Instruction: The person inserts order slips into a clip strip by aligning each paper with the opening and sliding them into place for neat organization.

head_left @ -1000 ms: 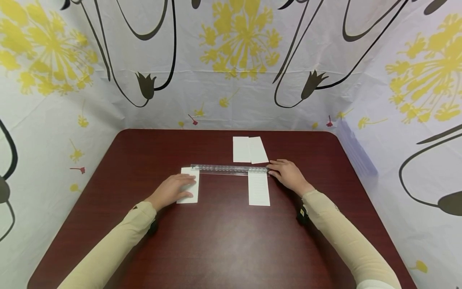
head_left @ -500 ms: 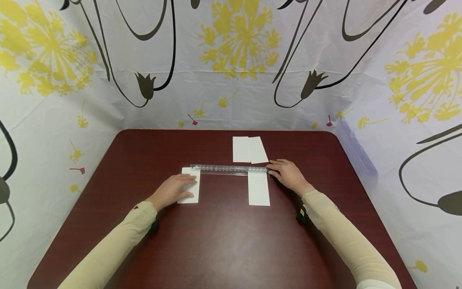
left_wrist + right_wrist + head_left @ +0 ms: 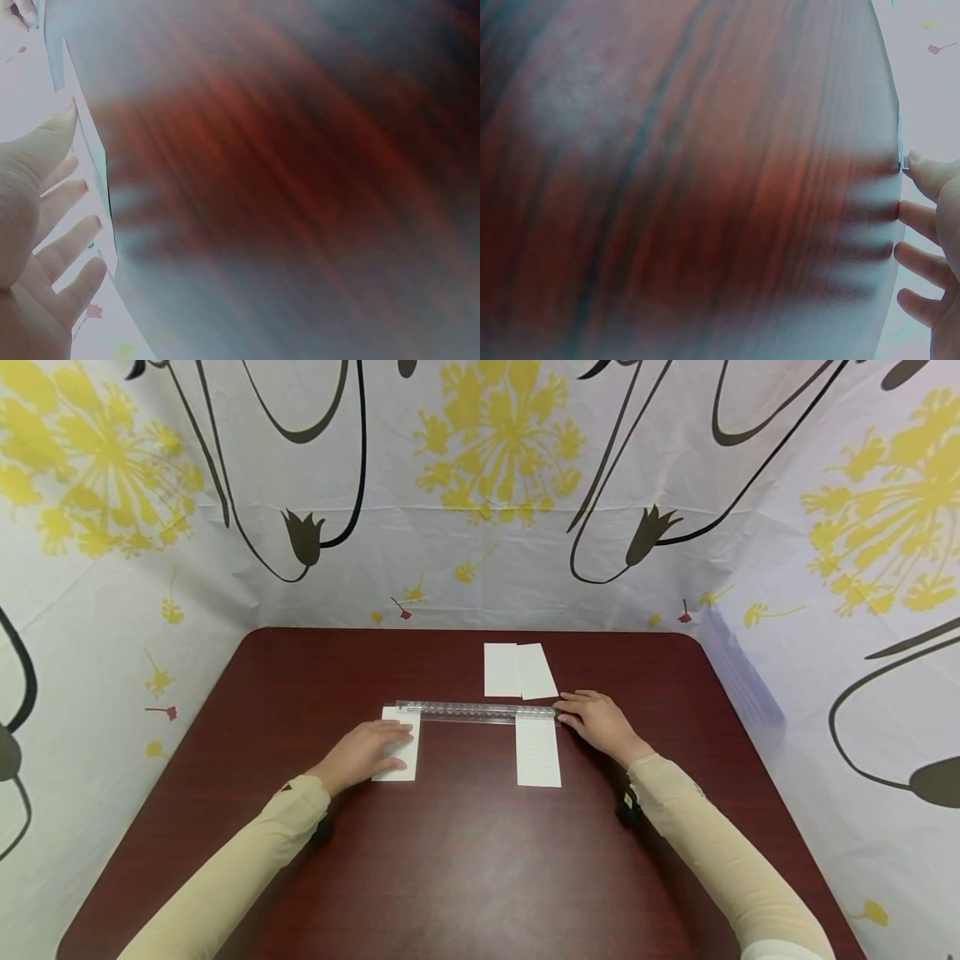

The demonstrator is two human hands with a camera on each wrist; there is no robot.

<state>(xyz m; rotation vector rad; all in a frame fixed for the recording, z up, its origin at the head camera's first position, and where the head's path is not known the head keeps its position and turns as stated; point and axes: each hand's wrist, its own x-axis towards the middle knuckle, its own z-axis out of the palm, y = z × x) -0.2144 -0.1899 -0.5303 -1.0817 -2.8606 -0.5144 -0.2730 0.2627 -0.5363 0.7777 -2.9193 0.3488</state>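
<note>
Slides a white card point(image 3: 406, 751) slightly rightward under a straight-fingered left grip point(image 3: 363, 752), narrowing the gap to the lined card point(image 3: 537, 752) near an unclenched right grip point(image 3: 600, 722) touching the end of the clear ruler point(image 3: 467, 712).

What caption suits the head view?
Left hand on a white card, right hand at one end of a clear strip.

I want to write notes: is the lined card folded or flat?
Flat: in the head view, the lined card lies spread on the table, no crease visible.
</note>
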